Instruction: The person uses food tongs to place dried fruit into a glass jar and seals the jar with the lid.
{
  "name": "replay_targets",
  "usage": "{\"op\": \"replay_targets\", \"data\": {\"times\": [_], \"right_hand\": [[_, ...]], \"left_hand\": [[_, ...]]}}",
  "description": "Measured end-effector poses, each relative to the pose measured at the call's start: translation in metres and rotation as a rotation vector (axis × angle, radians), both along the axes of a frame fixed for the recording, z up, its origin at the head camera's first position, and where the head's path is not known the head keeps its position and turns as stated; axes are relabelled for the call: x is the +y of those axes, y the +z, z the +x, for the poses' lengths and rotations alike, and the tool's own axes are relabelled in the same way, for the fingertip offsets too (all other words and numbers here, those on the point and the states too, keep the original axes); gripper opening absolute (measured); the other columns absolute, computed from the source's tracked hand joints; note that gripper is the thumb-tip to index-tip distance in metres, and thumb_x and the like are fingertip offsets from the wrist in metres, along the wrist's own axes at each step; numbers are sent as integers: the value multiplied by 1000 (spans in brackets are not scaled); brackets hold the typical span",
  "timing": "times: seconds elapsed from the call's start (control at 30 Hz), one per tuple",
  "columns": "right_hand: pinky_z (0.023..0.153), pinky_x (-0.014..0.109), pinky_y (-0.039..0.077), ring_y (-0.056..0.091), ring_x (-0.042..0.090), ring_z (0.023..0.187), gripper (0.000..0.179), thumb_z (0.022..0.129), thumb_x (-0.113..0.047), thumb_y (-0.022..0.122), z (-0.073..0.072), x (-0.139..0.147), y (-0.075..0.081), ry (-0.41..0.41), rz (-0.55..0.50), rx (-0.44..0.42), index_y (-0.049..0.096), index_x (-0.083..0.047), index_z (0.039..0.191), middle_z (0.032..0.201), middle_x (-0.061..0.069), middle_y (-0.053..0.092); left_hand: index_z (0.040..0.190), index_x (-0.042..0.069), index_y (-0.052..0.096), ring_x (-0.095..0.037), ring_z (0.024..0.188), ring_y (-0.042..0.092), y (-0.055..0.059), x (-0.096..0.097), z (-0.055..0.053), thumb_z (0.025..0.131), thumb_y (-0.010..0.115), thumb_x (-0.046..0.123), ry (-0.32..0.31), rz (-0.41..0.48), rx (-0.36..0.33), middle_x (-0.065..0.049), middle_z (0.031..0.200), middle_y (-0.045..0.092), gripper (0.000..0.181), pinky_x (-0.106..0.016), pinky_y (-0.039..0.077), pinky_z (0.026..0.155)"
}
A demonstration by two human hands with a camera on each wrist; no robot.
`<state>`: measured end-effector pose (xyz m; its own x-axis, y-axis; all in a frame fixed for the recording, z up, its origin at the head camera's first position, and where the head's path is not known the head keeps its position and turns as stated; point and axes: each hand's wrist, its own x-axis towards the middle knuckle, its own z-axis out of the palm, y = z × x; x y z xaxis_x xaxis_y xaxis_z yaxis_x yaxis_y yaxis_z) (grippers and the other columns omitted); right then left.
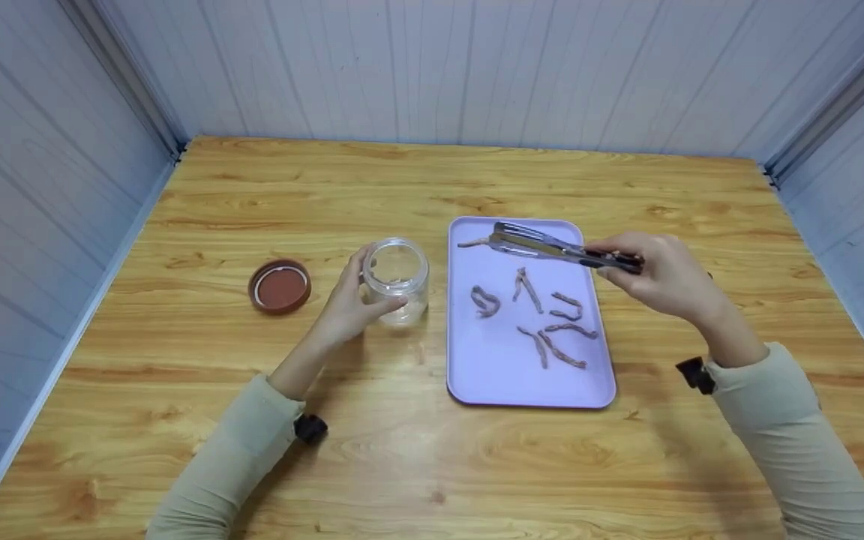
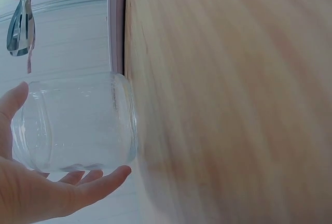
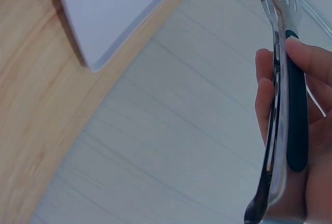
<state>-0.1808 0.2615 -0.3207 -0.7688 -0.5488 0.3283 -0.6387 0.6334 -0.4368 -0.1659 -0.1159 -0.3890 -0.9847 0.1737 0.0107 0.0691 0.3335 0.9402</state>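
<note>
My left hand [image 1: 348,301] grips a clear jar [image 1: 404,306] that stands uncovered on the table, its thumb on the near side. In the left wrist view the jar [image 2: 83,123] looks empty, with fingers curved along its wall. My right hand [image 1: 664,276] holds metal tongs [image 1: 541,245] by their dark handles, squeezed nearly together. From the tongs' tips sticks out a thin brown strip [image 1: 471,243], raised over the far end of a lilac tray [image 1: 481,371]. Several more wrinkled brown strips [image 1: 528,289] lie scattered on the tray.
Left of the jar lies a reddish-brown screw lid [image 1: 280,288], inner side up. The wooden table [image 1: 312,195] is bounded by pale panel walls [image 1: 432,75] at the back and both sides. The tray's raised rim runs close to the jar's right.
</note>
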Motion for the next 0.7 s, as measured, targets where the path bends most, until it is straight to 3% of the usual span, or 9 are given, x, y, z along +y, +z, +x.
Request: {"op": "replay_targets", "data": {"times": [0.1,0.23,0.33,0.57,0.7], "right_hand": [[43,23,34,42,8,48,30,80,-2,62,-4,-8,5,20,13,11,64,-11,108,92,2,64],[45,25,36,45,9,52,28,82,-5,61,-9,-20,11,44,33,29,63,-10,109,96,5,64],[46,26,36,46,9,52,28,82,-6,61,-12,-30,13,54,45,41,63,-9,109,96,7,64],[54,30,38,50,12,62,30,80,-4,63,-19,-52,16,94,43,11,63,-8,109,99,7,63],[54,29,38,49,12,61,30,79,-4,64,-20,-64,17,113,57,13,63,-8,108,98,6,64]], "left_hand": [[138,2,16,-36,121,28,6,2,3,74,71,11,8,-12,-4,-18,139,21,85,-47,18,99],[138,2,17,-36,120,29,6,2,3,73,72,11,6,-12,3,-18,139,22,85,-47,19,99],[138,1,16,-38,121,28,2,0,1,73,72,9,-2,4,9,-20,139,21,86,-49,18,99],[139,12,19,-32,120,30,-30,-7,-16,70,76,23,8,-8,21,-11,139,25,90,-47,19,98],[139,11,19,-32,119,32,-28,-6,-14,70,75,22,4,1,28,-10,138,25,89,-47,20,97]]}}
